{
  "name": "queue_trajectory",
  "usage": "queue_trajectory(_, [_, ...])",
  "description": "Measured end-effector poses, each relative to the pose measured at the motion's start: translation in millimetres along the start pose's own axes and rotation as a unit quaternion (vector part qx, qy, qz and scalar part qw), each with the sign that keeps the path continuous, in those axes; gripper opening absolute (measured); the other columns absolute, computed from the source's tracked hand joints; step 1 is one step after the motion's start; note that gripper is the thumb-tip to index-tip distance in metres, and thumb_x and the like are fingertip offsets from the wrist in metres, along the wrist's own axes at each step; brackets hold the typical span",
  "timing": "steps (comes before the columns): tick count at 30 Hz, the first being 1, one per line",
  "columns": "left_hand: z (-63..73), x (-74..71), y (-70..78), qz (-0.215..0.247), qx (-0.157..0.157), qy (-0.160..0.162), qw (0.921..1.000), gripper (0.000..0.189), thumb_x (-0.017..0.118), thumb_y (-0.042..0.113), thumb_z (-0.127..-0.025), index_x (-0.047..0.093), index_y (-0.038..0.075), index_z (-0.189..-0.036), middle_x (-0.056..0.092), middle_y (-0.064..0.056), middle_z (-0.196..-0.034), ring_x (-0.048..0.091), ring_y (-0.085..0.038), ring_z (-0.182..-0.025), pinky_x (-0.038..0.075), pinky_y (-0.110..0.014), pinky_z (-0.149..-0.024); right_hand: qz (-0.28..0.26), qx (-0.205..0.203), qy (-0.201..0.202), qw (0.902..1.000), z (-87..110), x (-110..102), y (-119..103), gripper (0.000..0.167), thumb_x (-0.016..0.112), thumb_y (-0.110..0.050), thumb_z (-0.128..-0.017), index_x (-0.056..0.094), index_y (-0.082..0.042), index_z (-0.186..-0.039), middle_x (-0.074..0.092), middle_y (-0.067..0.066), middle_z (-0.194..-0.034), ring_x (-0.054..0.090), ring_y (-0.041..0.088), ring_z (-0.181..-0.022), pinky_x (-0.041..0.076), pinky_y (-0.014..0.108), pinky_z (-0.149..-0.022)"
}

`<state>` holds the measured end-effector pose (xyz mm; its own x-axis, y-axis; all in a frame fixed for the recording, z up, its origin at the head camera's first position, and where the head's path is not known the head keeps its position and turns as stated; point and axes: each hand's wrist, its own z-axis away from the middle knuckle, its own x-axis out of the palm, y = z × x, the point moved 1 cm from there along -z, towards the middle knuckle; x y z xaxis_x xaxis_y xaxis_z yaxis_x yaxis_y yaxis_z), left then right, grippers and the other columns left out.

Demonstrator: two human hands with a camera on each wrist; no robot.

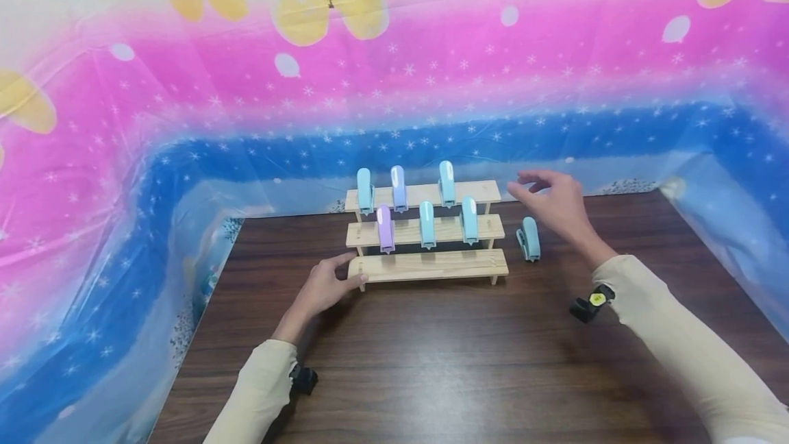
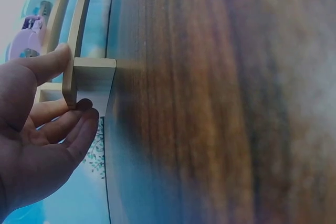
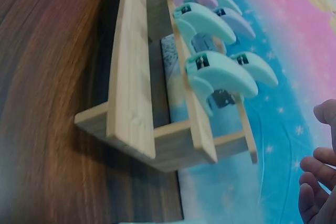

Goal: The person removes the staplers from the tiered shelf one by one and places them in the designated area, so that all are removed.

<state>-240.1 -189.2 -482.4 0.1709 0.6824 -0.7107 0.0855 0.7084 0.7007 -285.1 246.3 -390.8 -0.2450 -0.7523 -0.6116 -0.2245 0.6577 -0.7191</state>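
Note:
A three-tier wooden rack (image 1: 431, 266) stands on the table. My left hand (image 1: 323, 286) grips the left end of its lowest board, thumb on top and fingers underneath, as the left wrist view shows. Small staplers stand on the upper tiers: a teal one (image 1: 365, 190), a blue-violet one (image 1: 399, 188) and another teal one (image 1: 446, 183) on top; a purple one (image 1: 385, 228) and two mint ones (image 1: 427, 224) (image 1: 470, 220) on the middle board. My right hand (image 1: 555, 201) hovers right of the top board, fingers loosely bent, holding nothing. Below it, a teal stapler (image 1: 529, 240) stands on the table.
The dark wood-grain table (image 1: 431, 362) runs in front of the rack. A patterned pink and blue cloth (image 1: 296, 149) hangs behind and along both sides. Black wrist cameras (image 1: 305, 380) sit at both cuffs.

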Motion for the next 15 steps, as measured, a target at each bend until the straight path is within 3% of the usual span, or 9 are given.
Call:
queue_trajectory(3, [-0.2,0.1,-0.8,0.002,-0.002,-0.002,1.0000,0.066,0.075,0.037,-0.095,0.054,0.005,-0.148,0.066,-0.014,-0.090,0.045,-0.015,-0.060,0.043,-0.035,-0.069,-0.008,-0.007,-0.001,0.9999,-4.2,5.9,-6.4,0.064,0.072,-0.060,-0.089,0.070,-0.011,-0.130,0.074,0.007,-0.118,0.064,0.023,-0.105,0.052,0.034,-0.073])
queue_trajectory(6, [-0.1,0.5,-1.0,0.001,-0.003,-0.001,1.0000,0.066,0.075,0.037,-0.095,0.053,0.005,-0.148,0.065,-0.014,-0.091,0.045,-0.015,-0.059,0.044,-0.035,-0.070,-0.017,-0.017,-0.002,0.9997,-8.2,11.3,-11.9,0.063,0.073,-0.060,-0.089,0.071,-0.011,-0.129,0.073,0.008,-0.118,0.064,0.024,-0.108,0.052,0.038,-0.074])
queue_trajectory(15, [0.7,0.8,1.2,-0.005,-0.006,0.004,1.0000,0.064,0.075,0.036,-0.095,0.054,0.005,-0.147,0.066,-0.018,-0.130,0.054,-0.020,-0.075,0.044,-0.042,-0.082,-0.044,-0.006,-0.033,0.9985,-19.7,28.5,-24.7,0.064,0.073,-0.060,-0.088,0.070,-0.010,-0.129,0.070,0.011,-0.125,0.061,0.030,-0.118,0.052,0.048,-0.088])
